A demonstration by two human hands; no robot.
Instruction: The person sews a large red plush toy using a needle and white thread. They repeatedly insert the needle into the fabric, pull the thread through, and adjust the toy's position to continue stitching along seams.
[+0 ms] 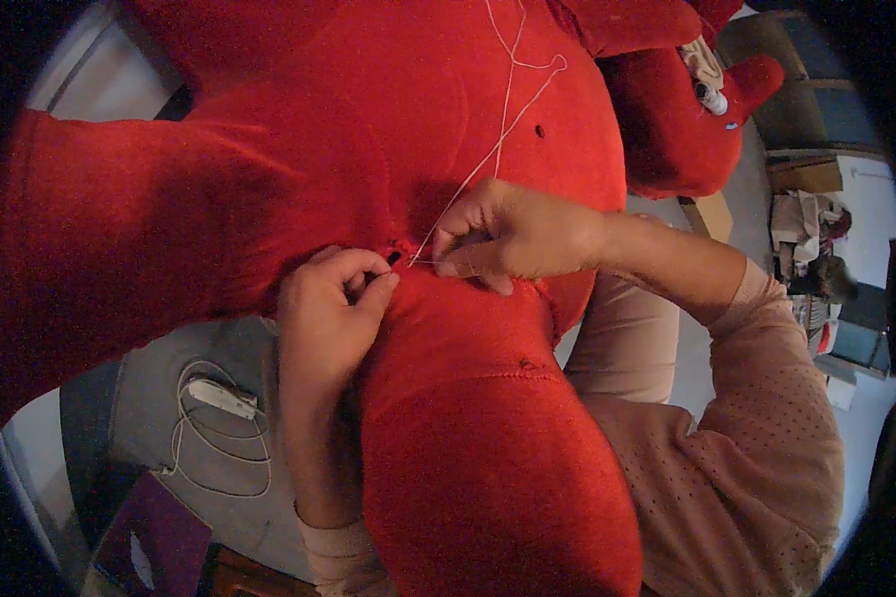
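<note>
A large stuffed figure of red plush cloth (488, 468) fills the middle, its thick limbs spreading left and toward me. At a seam there is a small dark opening (394, 258) with puckered cloth around it. My left hand (334, 303) is closed beside this opening, thumb and forefinger pinching the edge of the red cloth. Just to the right, my right hand (503, 239) is closed in a pinch on a thin pale strand that runs to the seam. Long white thread (508, 114) loops up across the red body. Whether a needle is between the right fingertips is hidden.
On the grey floor at left lies a white power strip (221, 397) with a coiled cord. Below it is a purple panel (154, 537). Another red stuffed piece (667, 134) at upper right carries a small white spool-like item (711, 98). Behind stands a cardboard box (709, 215).
</note>
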